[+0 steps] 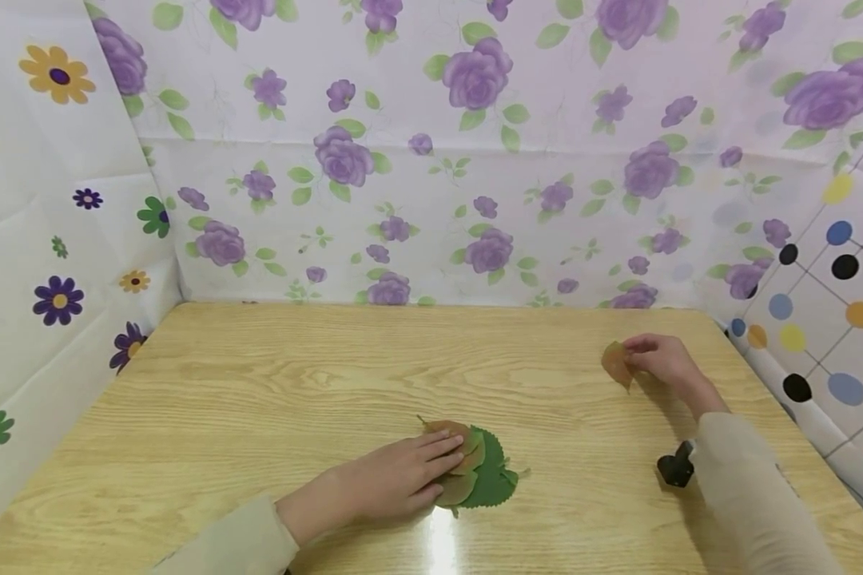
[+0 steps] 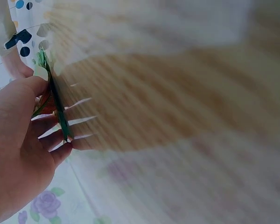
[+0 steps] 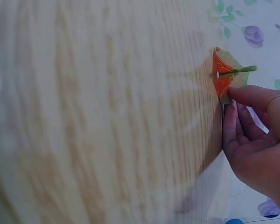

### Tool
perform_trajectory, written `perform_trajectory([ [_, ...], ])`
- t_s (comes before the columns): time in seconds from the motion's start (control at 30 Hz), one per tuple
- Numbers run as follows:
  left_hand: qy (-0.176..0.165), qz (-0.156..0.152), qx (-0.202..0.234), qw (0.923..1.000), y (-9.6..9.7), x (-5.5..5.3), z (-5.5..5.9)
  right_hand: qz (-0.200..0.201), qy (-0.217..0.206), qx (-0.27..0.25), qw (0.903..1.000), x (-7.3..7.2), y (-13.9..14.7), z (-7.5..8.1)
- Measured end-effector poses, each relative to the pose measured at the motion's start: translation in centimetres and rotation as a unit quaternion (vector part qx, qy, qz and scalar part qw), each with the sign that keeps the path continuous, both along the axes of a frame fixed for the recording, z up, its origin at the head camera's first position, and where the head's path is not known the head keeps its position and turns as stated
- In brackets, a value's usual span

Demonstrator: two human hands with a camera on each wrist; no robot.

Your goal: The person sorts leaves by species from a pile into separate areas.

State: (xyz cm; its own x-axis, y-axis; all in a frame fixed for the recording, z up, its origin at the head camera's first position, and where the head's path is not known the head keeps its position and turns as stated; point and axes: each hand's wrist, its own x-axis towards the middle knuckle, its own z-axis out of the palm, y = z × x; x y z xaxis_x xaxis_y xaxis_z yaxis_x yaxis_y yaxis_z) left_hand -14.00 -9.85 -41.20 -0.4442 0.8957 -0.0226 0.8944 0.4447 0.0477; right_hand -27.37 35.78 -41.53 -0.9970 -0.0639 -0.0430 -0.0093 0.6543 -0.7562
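Observation:
A small pile of leaves lies near the front middle of the table, with a green serrated leaf (image 1: 493, 479) showing on its right side and orange-brown leaves (image 1: 455, 489) on its left. My left hand (image 1: 403, 473) rests over the pile with its fingers spread and fairly straight; in the left wrist view the leaves (image 2: 60, 109) are seen edge-on beside the thumb. Toward the table's far right, my right hand (image 1: 665, 363) pinches a single orange-and-green leaf (image 1: 616, 365) between thumb and fingers. That leaf (image 3: 222, 74) shows its green stem in the right wrist view.
The wood-patterned table (image 1: 316, 367) stretches to a flowered cloth (image 1: 417, 200) at the back. Patterned cloths flank it, flowers on the left, coloured dots (image 1: 845, 391) on the right. A black device (image 1: 676, 469) sits at the right sleeve's cuff.

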Motion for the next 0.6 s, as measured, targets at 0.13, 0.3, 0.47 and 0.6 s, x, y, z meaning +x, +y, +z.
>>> perform_trajectory([
  [0.13, -0.023, 0.011, 0.005, 0.9996, 0.0, 0.0, 0.0, -0.005, 0.003, 0.010, 0.9999, 0.2, -0.3, 0.1],
  [0.3, -0.059, 0.035, 0.025, 0.9973, 0.1, -0.2, 0.0, -0.007, 0.009, 0.018, 0.9998, 0.2, -0.4, 0.0],
  [0.47, -0.122, 0.089, 0.049, 0.9872, 0.5, -0.4, 0.7, -0.007, 0.014, 0.025, 0.9996, 0.0, -0.4, -0.1],
  [0.6, -0.111, 0.097, 0.028, 0.9887, 0.9, -0.7, 1.4, -0.009, 0.017, 0.026, 0.9995, 0.1, -0.5, -0.2],
])
